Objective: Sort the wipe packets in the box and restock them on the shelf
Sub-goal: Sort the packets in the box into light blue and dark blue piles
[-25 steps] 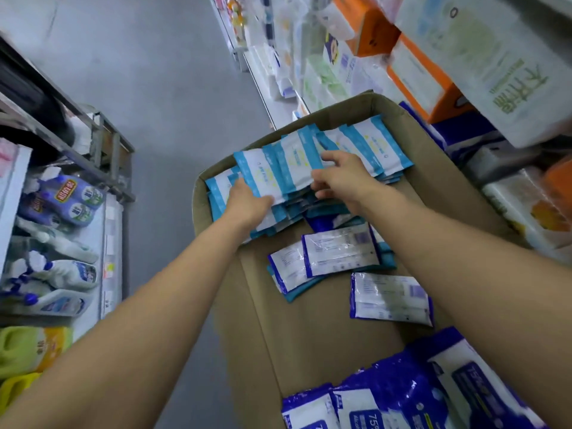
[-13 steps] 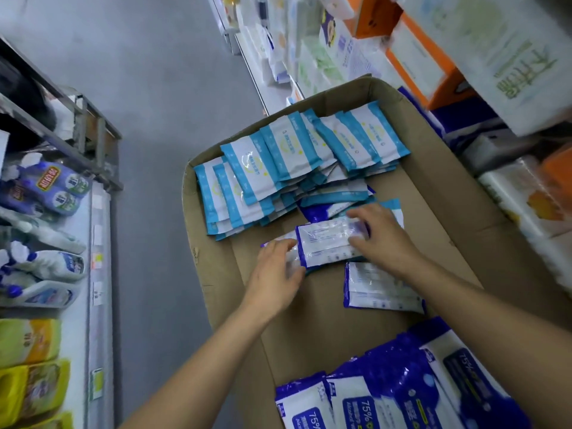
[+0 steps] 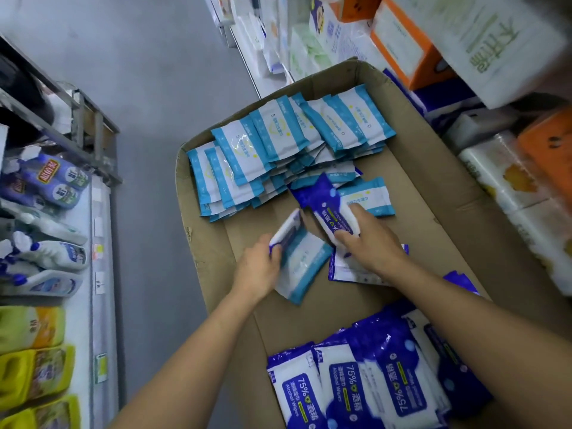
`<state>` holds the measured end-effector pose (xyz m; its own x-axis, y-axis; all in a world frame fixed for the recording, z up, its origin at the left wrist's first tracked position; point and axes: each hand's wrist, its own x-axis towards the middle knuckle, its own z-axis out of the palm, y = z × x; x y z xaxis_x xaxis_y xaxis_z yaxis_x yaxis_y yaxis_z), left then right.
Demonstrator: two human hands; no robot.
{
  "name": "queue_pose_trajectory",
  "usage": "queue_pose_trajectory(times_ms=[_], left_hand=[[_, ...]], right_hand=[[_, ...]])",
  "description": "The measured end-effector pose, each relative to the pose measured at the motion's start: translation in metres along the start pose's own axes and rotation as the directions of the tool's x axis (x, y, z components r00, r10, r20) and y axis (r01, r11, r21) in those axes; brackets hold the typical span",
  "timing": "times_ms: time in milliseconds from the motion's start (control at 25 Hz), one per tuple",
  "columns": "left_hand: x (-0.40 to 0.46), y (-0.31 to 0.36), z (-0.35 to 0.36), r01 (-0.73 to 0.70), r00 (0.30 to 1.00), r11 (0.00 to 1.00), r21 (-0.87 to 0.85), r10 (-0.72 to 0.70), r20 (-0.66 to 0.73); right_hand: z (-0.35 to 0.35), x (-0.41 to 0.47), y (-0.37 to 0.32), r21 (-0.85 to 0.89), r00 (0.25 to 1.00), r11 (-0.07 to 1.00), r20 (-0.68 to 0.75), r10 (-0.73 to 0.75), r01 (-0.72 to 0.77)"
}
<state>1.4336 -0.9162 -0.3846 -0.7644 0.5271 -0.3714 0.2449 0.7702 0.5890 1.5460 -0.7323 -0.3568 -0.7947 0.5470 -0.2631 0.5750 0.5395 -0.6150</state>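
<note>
Two hands work inside our open brown cardboard box [image 3: 433,193]. Left hand [image 3: 258,269] grips a white-and-dark-blue wipe packet [image 3: 286,229] tilted on edge; right hand [image 3: 370,239] clasps another dark-blue packet [image 3: 329,212] mid-box. Light-blue-and-white packets [image 3: 278,147] sit stacked at far end, big dark-blue alcohol wipe packs [image 3: 356,385] nearest us.

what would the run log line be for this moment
stage: sorting in box | left hand: grips dark-blue packet | right hand: grips dark-blue alcohol wipe packet | light-blue pile: far end | shelf restock: not begun
</note>
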Motion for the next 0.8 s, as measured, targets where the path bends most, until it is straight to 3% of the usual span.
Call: queue_pose_trajectory(times_ms=[40, 120, 200, 280, 440, 560, 680, 760, 800], left_hand=[[-0.006, 0.001, -0.001, 0.107, 0.994, 0.974, -0.201, -0.104, 0.022], [-0.023, 0.004, -0.001, 0.262, 0.964, 0.810, -0.525, -0.244, 0.106], [-0.046, 0.007, 0.001, 0.314, 0.947, 0.690, -0.651, -0.279, 0.161], [-0.072, 0.012, 0.002, 0.320, 0.944, 0.643, -0.696, -0.278, 0.178], [-0.131, 0.007, 0.009, 0.366, 0.924, 0.644, -0.672, -0.336, 0.181], [-0.173, -0.003, 0.023, 0.459, 0.885, 0.673, -0.580, -0.402, 0.234], [-0.204, -0.008, 0.038, 0.512, 0.859, 0.692, -0.509, -0.411, 0.305], [-0.214, -0.011, 0.045, 0.486, 0.864, 0.794, -0.364, -0.374, 0.338], [-0.215, -0.010, 0.045, 0.441, 0.873, 0.876, -0.198, -0.366, 0.322]], right_hand=[[-0.004, -0.007, -0.002, 0.237, 0.998, 0.970, 0.003, 0.058, -0.057], [-0.010, -0.023, -0.009, 0.505, 0.992, 0.853, 0.049, 0.119, -0.127], [-0.015, -0.044, -0.015, 0.596, 0.980, 0.778, 0.124, 0.156, -0.199], [-0.020, -0.065, -0.019, 0.607, 0.968, 0.755, 0.185, 0.170, -0.248], [-0.020, -0.103, -0.015, 0.390, 0.928, 0.863, 0.309, 0.207, -0.322], [-0.010, -0.131, -0.010, 0.156, 0.827, 0.920, 0.510, 0.237, -0.360], [0.000, -0.152, -0.009, 0.030, 0.763, 0.933, 0.586, 0.275, -0.359], [0.003, -0.160, -0.010, -0.053, 0.753, 0.952, 0.599, 0.272, -0.302], [0.004, -0.163, -0.010, -0.108, 0.751, 0.961, 0.604, 0.267, -0.255]])
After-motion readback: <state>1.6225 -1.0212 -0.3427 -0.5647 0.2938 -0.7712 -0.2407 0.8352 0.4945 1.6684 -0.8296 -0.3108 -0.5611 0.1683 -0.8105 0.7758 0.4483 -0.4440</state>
